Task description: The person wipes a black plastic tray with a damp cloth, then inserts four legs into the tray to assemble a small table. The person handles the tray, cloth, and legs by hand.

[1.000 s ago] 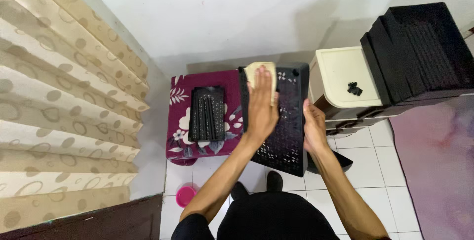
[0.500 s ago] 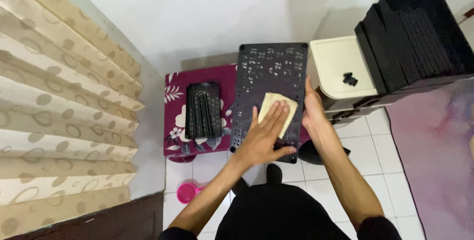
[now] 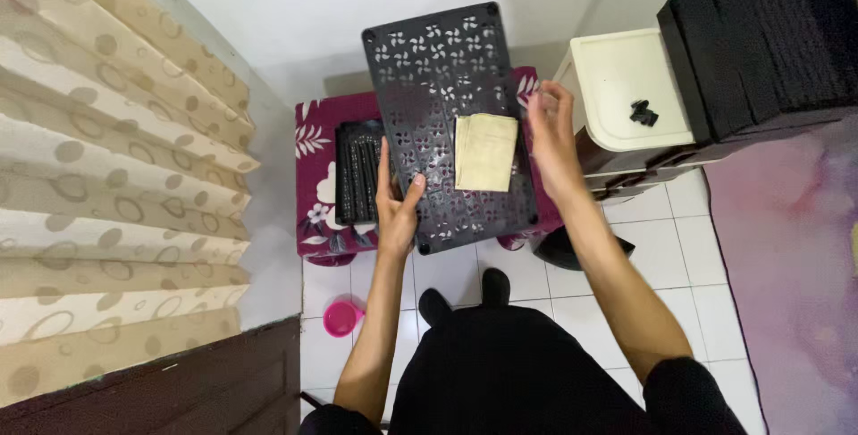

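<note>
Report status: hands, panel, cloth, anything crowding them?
Left hand grips black perforated plastic panel by its left edge. Right hand open at its right edge. Folded beige cloth lies on panel. Cream plastic cabinet close right.

Panel: the perforated panel [image 3: 438,86] lies ahead of you, over the stool [image 3: 315,176], its far end toward the wall.
Cloth: the folded cloth [image 3: 485,152] lies on the panel, toward its right edge.
Left hand: your left hand [image 3: 396,207] grips the panel's near left edge.
Right hand: your right hand [image 3: 551,135] is at the panel's right edge, just right of the cloth.
Small stack: the ribbed pieces [image 3: 357,171] lie on the stool, left of the panel.
Cabinet: the cabinet [image 3: 617,77] stands right of the stool, a small clip [image 3: 642,113] on its top.
Panel pile: the stacked panels [image 3: 769,33] sit right of the cabinet top.
Cup: the small cup [image 3: 341,317] stands on the floor, nearer you than the stool.
Curtain: the curtain [image 3: 107,185] hangs on your left.
</note>
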